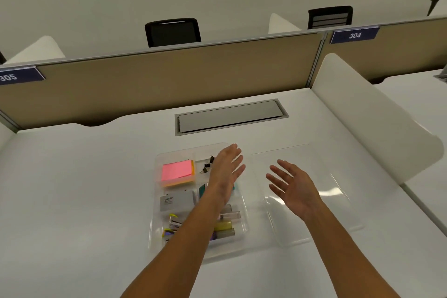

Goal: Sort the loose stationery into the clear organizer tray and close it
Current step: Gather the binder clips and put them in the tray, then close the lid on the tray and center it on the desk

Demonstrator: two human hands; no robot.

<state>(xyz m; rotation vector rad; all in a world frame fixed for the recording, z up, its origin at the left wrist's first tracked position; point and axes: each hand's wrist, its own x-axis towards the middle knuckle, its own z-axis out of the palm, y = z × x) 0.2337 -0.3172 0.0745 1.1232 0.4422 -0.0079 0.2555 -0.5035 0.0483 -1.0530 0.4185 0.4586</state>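
Note:
The clear organizer tray [157, 203] lies on the white desk, its compartments filled. It holds a pink sticky-note pad [176, 172], black binder clips [207, 166], a grey Camlin box [176, 200], a teal item [202, 190] and several markers [226, 226]. A clear flat lid [329, 191] lies to the tray's right. My left hand [227, 169] hovers over the tray's upper right with fingers spread and nothing in it. Over the lid's left part, my right hand [294, 187] is open, palm turned inward, also holding nothing.
A grey cable hatch [229, 116] is set into the desk behind the tray. A tan partition [157, 80] closes the back, and a white side divider [377, 123] stands at the right. Black chairs [173, 31] show beyond the partition.

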